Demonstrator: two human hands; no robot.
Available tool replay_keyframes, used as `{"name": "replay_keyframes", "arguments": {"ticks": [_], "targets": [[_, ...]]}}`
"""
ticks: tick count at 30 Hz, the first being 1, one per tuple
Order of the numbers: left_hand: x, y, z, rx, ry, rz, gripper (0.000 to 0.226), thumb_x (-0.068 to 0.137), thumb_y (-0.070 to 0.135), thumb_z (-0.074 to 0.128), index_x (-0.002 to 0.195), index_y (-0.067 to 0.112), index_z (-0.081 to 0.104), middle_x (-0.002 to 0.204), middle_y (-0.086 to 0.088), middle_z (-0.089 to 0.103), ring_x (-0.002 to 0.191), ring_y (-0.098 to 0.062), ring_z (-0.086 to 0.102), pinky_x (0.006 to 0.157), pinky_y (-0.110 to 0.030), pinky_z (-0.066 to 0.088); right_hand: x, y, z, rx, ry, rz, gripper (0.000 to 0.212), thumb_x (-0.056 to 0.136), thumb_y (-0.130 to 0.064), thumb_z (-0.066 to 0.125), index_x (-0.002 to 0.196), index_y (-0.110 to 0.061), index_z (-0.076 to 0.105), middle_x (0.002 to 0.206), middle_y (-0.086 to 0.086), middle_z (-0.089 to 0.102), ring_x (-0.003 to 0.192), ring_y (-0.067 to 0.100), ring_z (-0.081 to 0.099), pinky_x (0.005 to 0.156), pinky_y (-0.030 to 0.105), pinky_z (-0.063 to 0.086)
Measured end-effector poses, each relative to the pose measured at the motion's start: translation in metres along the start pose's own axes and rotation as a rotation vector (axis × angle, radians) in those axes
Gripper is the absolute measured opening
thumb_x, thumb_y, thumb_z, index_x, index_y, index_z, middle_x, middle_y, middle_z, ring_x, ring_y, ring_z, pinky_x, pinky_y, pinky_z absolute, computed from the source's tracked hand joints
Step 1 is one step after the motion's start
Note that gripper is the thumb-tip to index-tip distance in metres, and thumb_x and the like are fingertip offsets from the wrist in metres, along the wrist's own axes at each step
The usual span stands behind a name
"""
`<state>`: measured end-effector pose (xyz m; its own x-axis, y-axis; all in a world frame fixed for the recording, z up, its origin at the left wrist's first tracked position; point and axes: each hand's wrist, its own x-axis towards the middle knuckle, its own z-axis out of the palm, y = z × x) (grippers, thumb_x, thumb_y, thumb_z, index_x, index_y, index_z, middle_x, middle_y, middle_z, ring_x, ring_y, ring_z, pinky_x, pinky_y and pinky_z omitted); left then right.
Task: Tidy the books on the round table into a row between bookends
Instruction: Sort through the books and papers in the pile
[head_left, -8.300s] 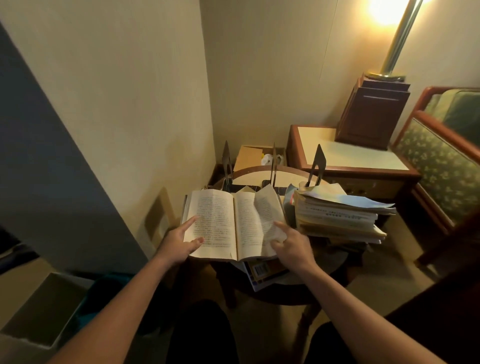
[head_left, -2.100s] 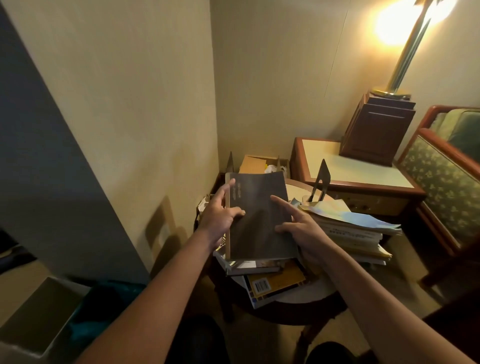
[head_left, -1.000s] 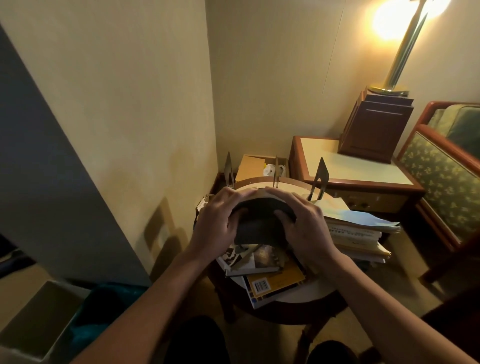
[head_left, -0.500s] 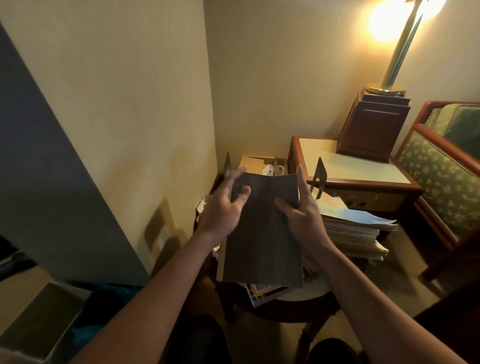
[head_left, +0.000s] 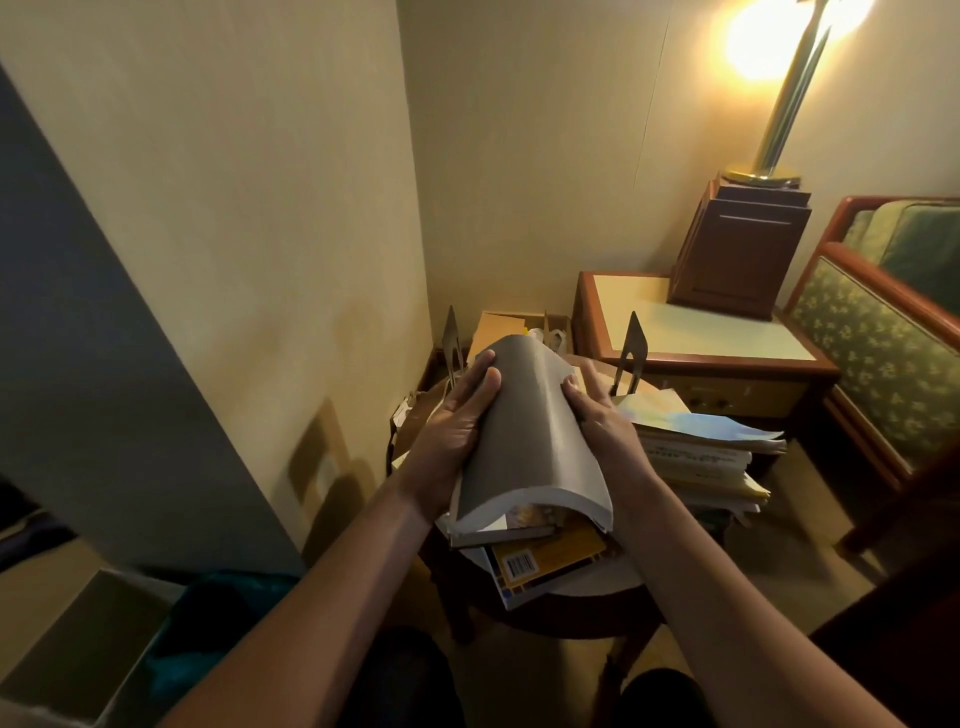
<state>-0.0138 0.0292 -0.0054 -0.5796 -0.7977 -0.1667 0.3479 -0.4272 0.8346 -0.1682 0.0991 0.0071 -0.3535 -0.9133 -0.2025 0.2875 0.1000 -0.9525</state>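
Above the round table (head_left: 608, 582), the left hand (head_left: 457, 431) and right hand (head_left: 602, 421) each keep a grip clamped on a long edge of a grey book (head_left: 524, 431), which bows (cover arched upward). Its long axis runs away from the person, towards the bookends (head_left: 631, 348). No row is begun yet; the stacks (head_left: 701, 457) lie flat.

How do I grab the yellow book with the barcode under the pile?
Take the yellow book by its near corner, coming from your side of the round table. That corner pokes out free near the rim, while its far end is trapped under another book. Probably best: pinch with thumb on top and fingers under, then slide it out flat.
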Motion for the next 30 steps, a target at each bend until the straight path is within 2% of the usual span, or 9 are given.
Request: {"name": "replay_keyframes", "arguments": {"ticks": [6,9,12,16,18,20,23,25,30], "targets": [[0.007,0.006,-0.013,0.238,0.230,0.073,0.055,0.080,0.044,0.077,0.133,0.041,0.060,0.136,0.004,0.058,0.115,-0.019,0.063,0.076,-0.031,0.059,-0.002,-0.011,-0.001,-0.165,-0.012,-0.055,0.059,0.105,-0.029,0.048,0.157,-0.040,0.023,0.160,0.000,0.028,0.075,0.001,0.056,0.047,0.007,0.045],[0.005,-0.007,-0.005,0.003,0.075,-0.047,0.071,0.082,0.050,0.077,0.144,0.028,0.050,0.135,-0.011,0.061,0.116,-0.029,0.065,0.085,-0.039,0.058,-0.011,-0.005,0.011,0.019,-0.020,-0.001,0.054,0.102,-0.025,0.055,0.152,-0.037,0.039,0.147,-0.006,0.039,0.081,0.007,0.060,0.048,0.012,0.049],[-0.002,-0.014,0.002,-0.194,0.025,-0.139,0.057,0.097,0.051,0.055,0.136,0.009,0.051,0.105,-0.019,0.071,0.091,-0.025,0.073,0.075,-0.035,0.061,-0.012,0.005,0.018,0.171,-0.013,0.050,0.053,0.098,-0.024,0.062,0.146,-0.041,0.046,0.146,0.002,0.047,0.105,0.026,0.066,0.055,0.022,0.058],[0.003,-0.007,-0.015,0.003,0.083,-0.078,0.077,0.082,0.045,0.077,0.149,0.032,0.041,0.138,-0.008,0.053,0.115,-0.029,0.063,0.079,-0.037,0.059,-0.004,0.003,0.008,-0.040,-0.026,0.086,0.053,0.100,-0.031,0.057,0.150,-0.039,0.040,0.136,0.000,0.046,0.088,0.012,0.061,0.052,0.015,0.051],[-0.002,-0.005,-0.012,0.137,0.113,-0.077,0.066,0.088,0.037,0.071,0.147,0.037,0.042,0.134,-0.002,0.051,0.111,-0.026,0.062,0.070,-0.031,0.059,0.006,-0.003,0.000,-0.157,0.033,0.080,0.051,0.102,-0.036,0.053,0.151,-0.037,0.038,0.144,-0.004,0.043,0.095,0.008,0.055,0.066,0.009,0.048],[-0.007,-0.011,-0.005,0.177,0.081,-0.121,0.060,0.091,0.034,0.068,0.146,0.039,0.043,0.133,-0.004,0.051,0.107,-0.025,0.063,0.065,-0.029,0.059,0.014,-0.002,-0.005,-0.232,0.030,0.084,0.049,0.102,-0.036,0.052,0.150,-0.036,0.041,0.151,-0.001,0.044,0.109,0.014,0.054,0.081,0.020,0.051],[-0.010,-0.017,-0.001,0.140,0.049,-0.057,0.053,0.096,0.036,0.062,0.145,0.034,0.045,0.130,-0.009,0.056,0.094,-0.017,0.071,0.066,-0.026,0.058,0.013,0.005,-0.001,0.022,-0.016,0.149,0.050,0.102,-0.023,0.053,0.150,-0.027,0.042,0.125,0.001,0.054,0.092,0.016,0.060,0.052,0.022,0.055],[-0.010,-0.017,0.002,0.132,0.043,-0.006,0.056,0.095,0.042,0.063,0.147,0.033,0.043,0.125,-0.008,0.059,0.085,-0.013,0.074,0.067,-0.026,0.057,0.013,0.007,0.004,0.188,-0.039,0.159,0.054,0.101,-0.021,0.054,0.153,-0.025,0.038,0.128,0.006,0.054,0.090,0.020,0.062,0.048,0.023,0.054],[-0.007,0.007,-0.005,0.271,0.059,0.109,0.069,0.075,0.049,0.079,0.138,0.045,0.052,0.142,0.014,0.049,0.118,-0.013,0.061,0.088,-0.031,0.056,0.017,-0.003,0.005,0.174,-0.021,0.121,0.060,0.100,-0.029,0.055,0.156,-0.028,0.033,0.137,0.006,0.052,0.087,0.015,0.062,0.046,0.018,0.051]]}}
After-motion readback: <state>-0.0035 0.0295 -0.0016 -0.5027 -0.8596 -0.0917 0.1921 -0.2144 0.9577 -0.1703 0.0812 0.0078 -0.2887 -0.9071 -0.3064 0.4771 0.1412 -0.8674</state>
